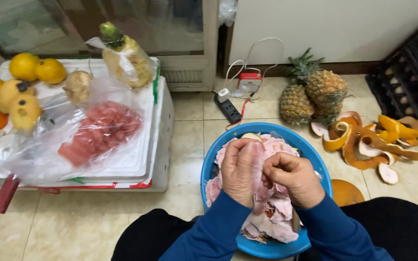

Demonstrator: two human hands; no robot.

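Note:
A blue basin (pixel 247 134) sits on the tiled floor between my knees, filled with pink and white fruit peel and pith (pixel 276 227). My left hand (pixel 240 171) is over the basin, fingers curled around a piece of pink grapefruit-like fruit (pixel 257 162). My right hand (pixel 293 178) is right beside it, fingers closed, pinching the same piece from the right. Both sleeves are dark blue.
A white foam box (pixel 163 121) at left carries a plastic bag of peeled pink segments (pixel 100 131), whole yellow and orange citrus (pixel 22 65) and a bagged peeled pineapple (pixel 126 58). Two pineapples (pixel 310 94), orange rinds (pixel 368 142) and a power strip (pixel 228 108) lie on the floor.

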